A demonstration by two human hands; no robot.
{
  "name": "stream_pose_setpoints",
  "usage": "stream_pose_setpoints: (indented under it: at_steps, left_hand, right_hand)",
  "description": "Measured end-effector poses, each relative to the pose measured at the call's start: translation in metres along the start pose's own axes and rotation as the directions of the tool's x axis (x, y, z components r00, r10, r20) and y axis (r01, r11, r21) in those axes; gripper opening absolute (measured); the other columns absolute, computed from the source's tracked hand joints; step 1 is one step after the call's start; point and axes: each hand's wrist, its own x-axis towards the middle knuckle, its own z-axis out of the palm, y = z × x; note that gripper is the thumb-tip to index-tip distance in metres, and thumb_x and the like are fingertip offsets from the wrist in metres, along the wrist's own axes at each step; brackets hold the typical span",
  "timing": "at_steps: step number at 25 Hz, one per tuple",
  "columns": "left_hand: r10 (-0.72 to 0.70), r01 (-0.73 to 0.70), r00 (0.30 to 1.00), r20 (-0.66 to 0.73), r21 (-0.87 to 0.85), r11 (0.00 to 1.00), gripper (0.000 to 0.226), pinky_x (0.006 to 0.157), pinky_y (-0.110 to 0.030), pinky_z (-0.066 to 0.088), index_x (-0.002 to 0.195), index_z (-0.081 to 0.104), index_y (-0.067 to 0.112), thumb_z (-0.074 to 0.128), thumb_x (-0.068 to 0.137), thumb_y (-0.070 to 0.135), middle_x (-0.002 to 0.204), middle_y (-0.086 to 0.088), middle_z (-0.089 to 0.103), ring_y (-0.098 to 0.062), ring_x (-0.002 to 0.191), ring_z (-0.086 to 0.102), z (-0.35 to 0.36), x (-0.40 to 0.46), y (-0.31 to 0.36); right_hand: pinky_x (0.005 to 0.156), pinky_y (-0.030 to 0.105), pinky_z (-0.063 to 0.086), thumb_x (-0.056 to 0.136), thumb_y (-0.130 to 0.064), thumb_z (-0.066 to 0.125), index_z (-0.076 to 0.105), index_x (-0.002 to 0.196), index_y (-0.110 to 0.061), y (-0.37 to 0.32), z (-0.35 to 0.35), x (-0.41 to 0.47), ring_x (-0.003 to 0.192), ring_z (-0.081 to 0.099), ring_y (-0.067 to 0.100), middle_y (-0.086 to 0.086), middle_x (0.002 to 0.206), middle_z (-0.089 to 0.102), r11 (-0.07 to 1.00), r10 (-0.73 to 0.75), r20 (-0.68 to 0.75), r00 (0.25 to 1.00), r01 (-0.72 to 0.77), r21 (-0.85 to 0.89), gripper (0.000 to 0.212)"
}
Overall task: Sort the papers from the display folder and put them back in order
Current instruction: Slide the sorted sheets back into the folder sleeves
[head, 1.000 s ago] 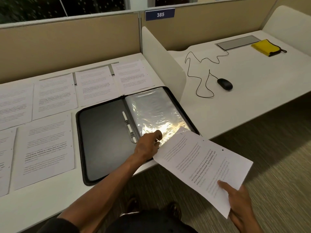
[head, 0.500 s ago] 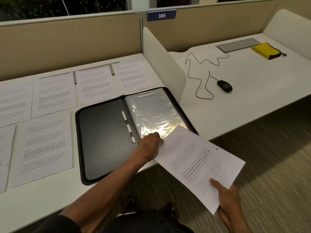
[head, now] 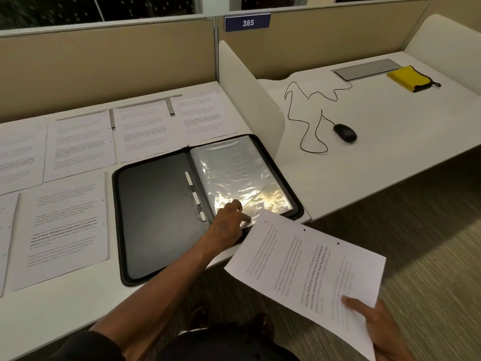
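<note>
Sign (head: 247, 22) reads "385"; left hand (head: 226, 225) pinches the plastic sleeve (head: 242, 175) at the display folder's (head: 156, 217) near edge, right hand (head: 377, 327) grips a printed sheet (head: 307, 269).

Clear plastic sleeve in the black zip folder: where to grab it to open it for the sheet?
Probably the near bottom corner of the clear plastic sleeve, approached from the desk's front edge. The left hand already pinches there, its film lifting off the black zip folder. The right hand holds the printed white sheet.
</note>
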Motion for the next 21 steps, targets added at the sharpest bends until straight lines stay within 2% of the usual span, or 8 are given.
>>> stream_pose_setpoints:
  at_steps: [1, 3, 5, 8, 12, 18, 21]
  left_hand:
    - [-0.006, 0.006, 1.0, 0.021, 0.001, 1.0, 0.026, 0.09, -0.038, 0.044, 0.114, 0.074, 0.029, 0.068, 0.09, 0.033, 0.123, 0.0, 0.05, -0.022, 0.109, 0.051, 0.0, 0.001, 0.0]
    - [0.002, -0.002, 0.999, 0.049, -0.002, 1.0, 0.029, 0.094, -0.041, 0.043, 0.116, 0.073, 0.026, 0.063, 0.091, 0.036, 0.126, -0.003, 0.052, -0.024, 0.112, 0.051, -0.001, 0.001, 0.001]
    - [0.016, -0.015, 0.999, 0.04, -0.017, 1.0, 0.029, 0.095, -0.043, 0.045, 0.118, 0.072, 0.022, 0.06, 0.092, 0.029, 0.126, -0.004, 0.055, -0.024, 0.111, 0.054, -0.003, 0.001, 0.002]
    - [0.024, -0.023, 1.0, 0.011, -0.066, 0.998, 0.029, 0.092, -0.044, 0.05, 0.117, 0.073, 0.017, 0.06, 0.091, 0.02, 0.121, -0.004, 0.062, -0.024, 0.104, 0.061, -0.005, 0.001, 0.002]
    - [0.029, -0.031, 0.999, -0.02, -0.086, 0.996, 0.027, 0.089, -0.04, 0.052, 0.114, 0.073, 0.016, 0.058, 0.092, 0.013, 0.113, -0.001, 0.068, -0.02, 0.1, 0.064, -0.008, 0.002, 0.002]
    - [0.044, -0.041, 0.999, 0.019, -0.127, 0.991, 0.028, 0.096, -0.034, 0.047, 0.117, 0.072, 0.017, 0.05, 0.098, 0.02, 0.116, -0.001, 0.07, -0.018, 0.107, 0.062, -0.007, 0.007, -0.009]
    - [-0.008, 0.021, 0.999, 0.052, -0.253, 0.967, 0.034, 0.098, -0.035, 0.047, 0.116, 0.073, 0.015, 0.046, 0.098, 0.025, 0.119, -0.002, 0.071, -0.016, 0.108, 0.062, -0.014, 0.009, -0.009]
  right_hand:
    - [0.081, 0.05, 0.053, 0.063, -0.018, 0.083, 0.068, 0.11, -0.013, -0.001, -0.004, 0.0, 0.095, 0.07, 0.04, 0.016, 0.105, 0.075, 1.0, 0.012, 0.007, 1.0, -0.012, -0.012, 0.05]
    - [0.078, 0.05, 0.053, 0.075, -0.006, 0.078, 0.066, 0.113, -0.011, -0.002, -0.004, 0.001, 0.095, 0.07, 0.043, 0.018, 0.104, 0.075, 0.999, 0.028, 0.038, 0.999, -0.029, 0.035, 0.04]
    - [0.075, 0.048, 0.054, 0.087, 0.001, 0.066, 0.064, 0.114, -0.01, -0.004, 0.002, 0.003, 0.095, 0.069, 0.043, 0.017, 0.101, 0.075, 0.998, 0.026, 0.037, 0.999, -0.028, 0.051, 0.03]
    - [0.067, 0.04, 0.052, 0.09, 0.005, 0.062, 0.065, 0.108, -0.012, -0.011, 0.012, 0.004, 0.091, 0.068, 0.039, 0.016, 0.101, 0.073, 0.999, -0.003, -0.011, 1.0, 0.004, 0.051, 0.024]
    - [0.062, 0.037, 0.049, 0.092, 0.005, 0.06, 0.062, 0.106, -0.014, -0.016, 0.015, 0.006, 0.088, 0.065, 0.036, 0.015, 0.102, 0.068, 0.996, -0.013, -0.039, 0.999, 0.016, 0.082, 0.024]
    - [0.069, 0.041, 0.053, 0.092, 0.005, 0.061, 0.062, 0.108, -0.016, -0.014, 0.019, 0.009, 0.093, 0.065, 0.037, 0.014, 0.106, 0.068, 0.99, -0.02, -0.078, 0.997, 0.03, 0.138, 0.026]
    - [0.075, 0.044, 0.055, 0.091, 0.007, 0.061, 0.063, 0.107, -0.017, -0.011, 0.026, 0.01, 0.095, 0.066, 0.037, 0.013, 0.107, 0.07, 0.987, -0.044, -0.089, 0.995, 0.057, 0.15, 0.029]
